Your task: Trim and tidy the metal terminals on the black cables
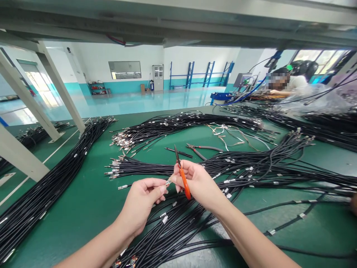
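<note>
My left hand [145, 203] is closed, its thumb and finger pinching a small cable connector [168, 182] with a shiny metal and greenish end. My right hand [195, 182] is wrapped around a pair of orange-handled scissors [184, 183], whose dark blades point up and away. The right thumb and fingertip also meet at the connector's tip; whether they grip a wire there is too small to tell. Below both hands lies a bundle of black cables [178, 230] with silvery tags. Just beyond them is another bundle with metal ends [118, 167].
On the green table [92, 197] lie pliers [205, 148], a black pen [178, 152], white and brown loose wires [231, 136] and further cable bundles [64, 167]. Metal posts [60, 85] rise at the left, a shelf hangs overhead. A person [290, 82] leans over work at the far right.
</note>
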Demonstrator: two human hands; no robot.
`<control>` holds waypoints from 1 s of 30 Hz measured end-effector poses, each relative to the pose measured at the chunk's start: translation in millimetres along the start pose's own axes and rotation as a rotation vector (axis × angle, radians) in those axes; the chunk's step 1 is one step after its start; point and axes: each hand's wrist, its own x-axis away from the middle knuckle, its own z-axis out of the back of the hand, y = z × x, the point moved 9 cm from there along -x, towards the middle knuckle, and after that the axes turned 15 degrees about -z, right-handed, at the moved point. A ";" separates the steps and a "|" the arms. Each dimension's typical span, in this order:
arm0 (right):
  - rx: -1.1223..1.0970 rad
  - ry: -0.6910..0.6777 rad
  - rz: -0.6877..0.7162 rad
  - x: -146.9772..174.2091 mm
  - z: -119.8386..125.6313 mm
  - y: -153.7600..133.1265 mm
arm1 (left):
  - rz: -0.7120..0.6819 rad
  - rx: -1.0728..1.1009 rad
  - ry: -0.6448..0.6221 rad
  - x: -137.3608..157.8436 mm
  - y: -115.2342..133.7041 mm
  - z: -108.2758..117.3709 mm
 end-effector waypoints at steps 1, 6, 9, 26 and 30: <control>-0.008 -0.002 0.000 -0.4 0.0 0.3 | -0.005 -0.005 -0.008 -0.4 0.3 -0.1; -0.022 0.001 -0.006 0.3 -0.5 -0.7 | -0.029 -0.063 -0.035 -1.7 1.7 0.9; -0.014 0.013 0.000 1.9 -0.4 -2.6 | -0.033 -0.118 -0.036 -2.7 2.2 2.7; -0.031 0.032 -0.050 -3.7 1.4 7.2 | -0.028 -0.166 -0.002 -4.9 2.1 8.4; -0.041 0.028 -0.091 -4.8 1.5 11.3 | -0.050 -0.179 0.009 -5.2 4.1 9.1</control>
